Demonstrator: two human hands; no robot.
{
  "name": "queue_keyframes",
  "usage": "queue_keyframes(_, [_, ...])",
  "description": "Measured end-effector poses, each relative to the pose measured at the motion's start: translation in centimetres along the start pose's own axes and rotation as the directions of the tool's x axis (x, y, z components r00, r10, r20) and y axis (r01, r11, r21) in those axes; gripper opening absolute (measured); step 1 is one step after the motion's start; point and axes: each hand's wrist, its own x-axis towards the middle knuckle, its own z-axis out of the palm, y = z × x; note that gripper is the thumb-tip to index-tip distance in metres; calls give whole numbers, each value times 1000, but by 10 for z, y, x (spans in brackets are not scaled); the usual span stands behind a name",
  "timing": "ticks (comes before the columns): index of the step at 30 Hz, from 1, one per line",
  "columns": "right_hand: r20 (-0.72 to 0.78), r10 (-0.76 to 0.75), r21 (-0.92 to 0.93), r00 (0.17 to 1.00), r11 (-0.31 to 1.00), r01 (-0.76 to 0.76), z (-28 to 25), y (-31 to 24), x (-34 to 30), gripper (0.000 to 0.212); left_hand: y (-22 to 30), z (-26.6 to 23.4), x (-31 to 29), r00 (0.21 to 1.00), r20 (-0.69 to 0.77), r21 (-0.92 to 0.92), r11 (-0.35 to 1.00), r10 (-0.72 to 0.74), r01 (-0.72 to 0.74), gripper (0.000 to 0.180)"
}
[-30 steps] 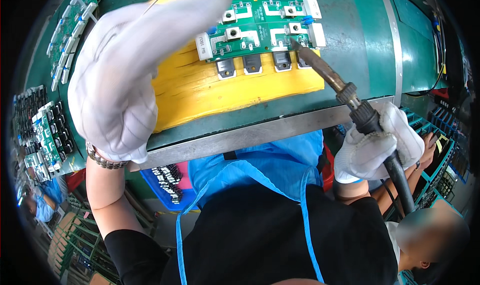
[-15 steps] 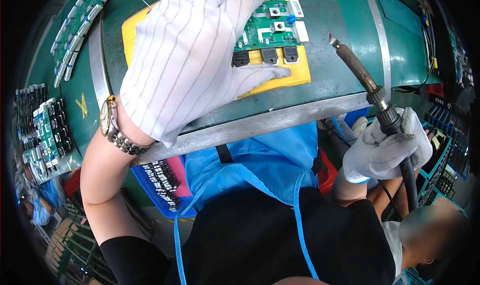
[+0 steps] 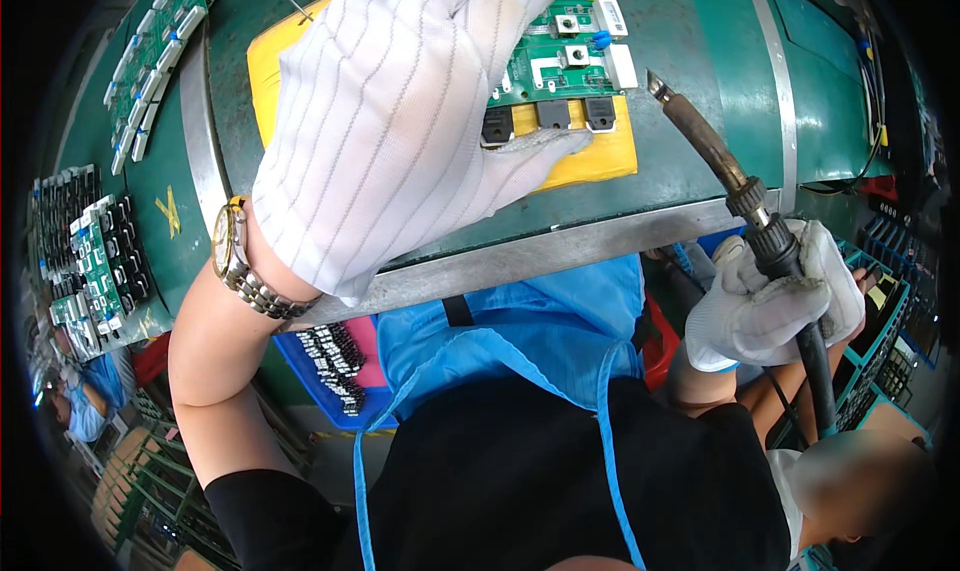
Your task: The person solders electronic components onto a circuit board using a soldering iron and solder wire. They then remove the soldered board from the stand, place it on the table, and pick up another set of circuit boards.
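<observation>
Head view: the board (image 3: pixel 560 89) is lying on the yellow block (image 3: pixel 600 161), the left hand (image 3: pixel 390 121) partly covering it, fingers spread. The right hand (image 3: pixel 750 321) is gripping the iron (image 3: pixel 770 244), fingers curled, its tip (image 3: pixel 656 85) hanging near the board; a careless swing could be scorching board or left hand.

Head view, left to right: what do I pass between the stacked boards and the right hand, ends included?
Stacked circuit boards, yellow tape cross, wristwatch, gloved left hand, partly covered green circuit board, soldering iron tip, gloved right hand.
</observation>
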Motion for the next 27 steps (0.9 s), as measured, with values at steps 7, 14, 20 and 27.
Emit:
queue_keyframes(7, [-78,-40,-117,996,993,31,3,-7,4,52,-14,-24,-32,1000,-18,49,999,-21,22,66])
queue_keyframes(14, [7,-39,-39,999,998,39,5,-4,5,48,-19,-20,-31,999,-46,13,1000,-27,28,57])
queue_keyframes(20, [172,202,90,964,971,-220,0,-1,-11,68,-19,-18,-31,996,-88,-8,1000,-15,14,48])
queue_keyframes(27, [44,201,118,979,972,-205,8,-2,-5,55,-35,-6,-25,935,-353,-289,954,-30,-78,49])
